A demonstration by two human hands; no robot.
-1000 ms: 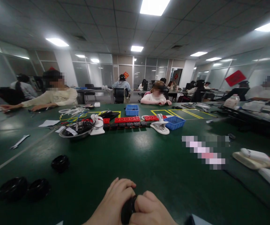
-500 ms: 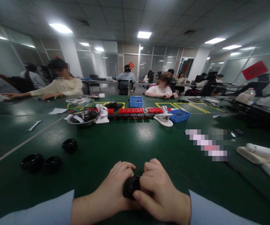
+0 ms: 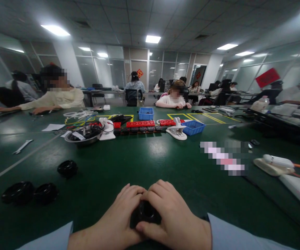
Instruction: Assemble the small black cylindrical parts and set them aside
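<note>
Near the table's front edge, my left hand [image 3: 113,218] and my right hand [image 3: 173,215] close around a glossy black ring [image 3: 147,211] with a hole through its middle. My left fingers wrap its far and left side. My right hand curls over its right side, with the thumb along the near edge. Fingers cover much of the ring, and its exact kind is unclear. To the left lie three similar thick black rings: a larger one [image 3: 18,193], one beside it [image 3: 46,193], and one farther back [image 3: 67,168].
A metal bowl of parts [image 3: 82,140], a white clip stand [image 3: 107,129], red strips [image 3: 140,123] and a blue bin [image 3: 193,127] stand across the green table [image 3: 129,159]. A wrench [image 3: 23,147] lies left. White devices [image 3: 275,164] lie right. People sit opposite.
My right hand has moved left over the black ring, its fingers now meeting the left hand's. My view has turned slightly right, so the table's contents appear shifted left.
</note>
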